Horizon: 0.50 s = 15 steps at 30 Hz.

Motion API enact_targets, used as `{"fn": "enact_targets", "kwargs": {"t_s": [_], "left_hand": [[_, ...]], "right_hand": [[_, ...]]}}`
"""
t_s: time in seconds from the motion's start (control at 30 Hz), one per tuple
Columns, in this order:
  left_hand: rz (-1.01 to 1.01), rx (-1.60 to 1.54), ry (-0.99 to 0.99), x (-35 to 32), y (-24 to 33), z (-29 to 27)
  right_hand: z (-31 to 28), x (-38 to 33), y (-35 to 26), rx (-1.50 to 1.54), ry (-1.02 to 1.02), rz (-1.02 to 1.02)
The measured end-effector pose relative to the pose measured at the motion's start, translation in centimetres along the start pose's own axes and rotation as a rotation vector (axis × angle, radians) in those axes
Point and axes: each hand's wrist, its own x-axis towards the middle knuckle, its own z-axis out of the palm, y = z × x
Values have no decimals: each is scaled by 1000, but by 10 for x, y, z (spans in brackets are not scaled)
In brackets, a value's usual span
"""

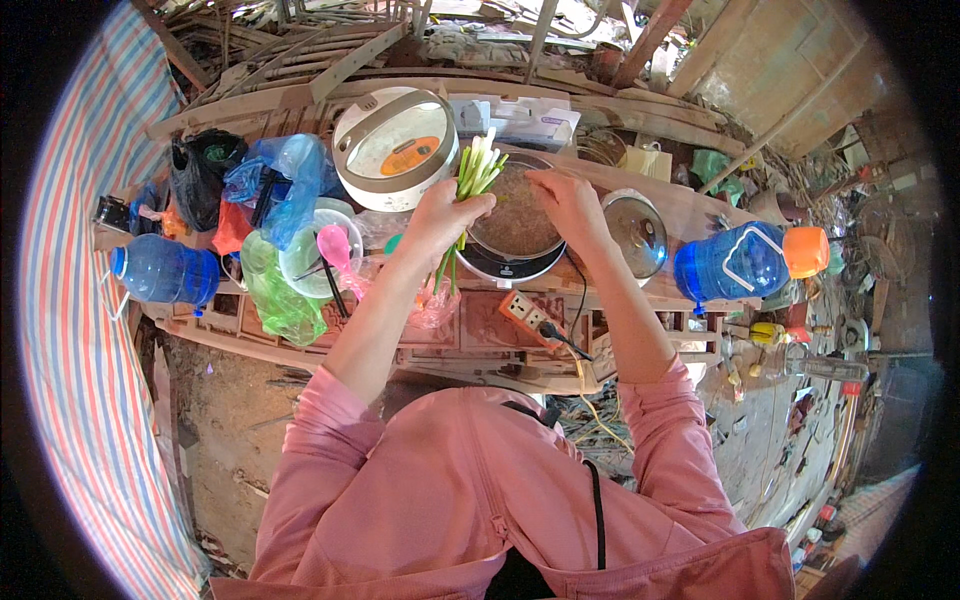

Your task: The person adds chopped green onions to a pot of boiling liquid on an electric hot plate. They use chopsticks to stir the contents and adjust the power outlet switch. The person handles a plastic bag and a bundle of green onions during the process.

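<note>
My left hand [447, 213] grips a bunch of green onions [478, 170], their white ends pointing up and away and the leaves hanging below my fist. The bunch hangs over the left rim of a round cooking pot [500, 262] holding brownish food. My right hand [566, 198] hovers over the pot with fingers bent downward; whether it pinches anything is unclear. Both pink sleeves come in from the lower edge.
A white rice cooker [392, 146] stands behind the pot, a glass lid [637, 232] to its right. Blue water jugs [745, 262] [165, 273] flank the wooden bench. An orange power strip [530, 317] lies in front, plastic bags [282, 182] at left.
</note>
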Motion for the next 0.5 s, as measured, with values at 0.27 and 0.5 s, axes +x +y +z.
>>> {"fn": "enact_targets", "kwargs": {"t_s": [0.27, 0.5], "left_hand": [[68, 18, 48, 16, 3, 7], [-31, -187, -13, 19, 17, 19]], "right_hand": [[-16, 8, -17, -5, 7, -153], [-22, 12, -32, -46, 2, -317]]}}
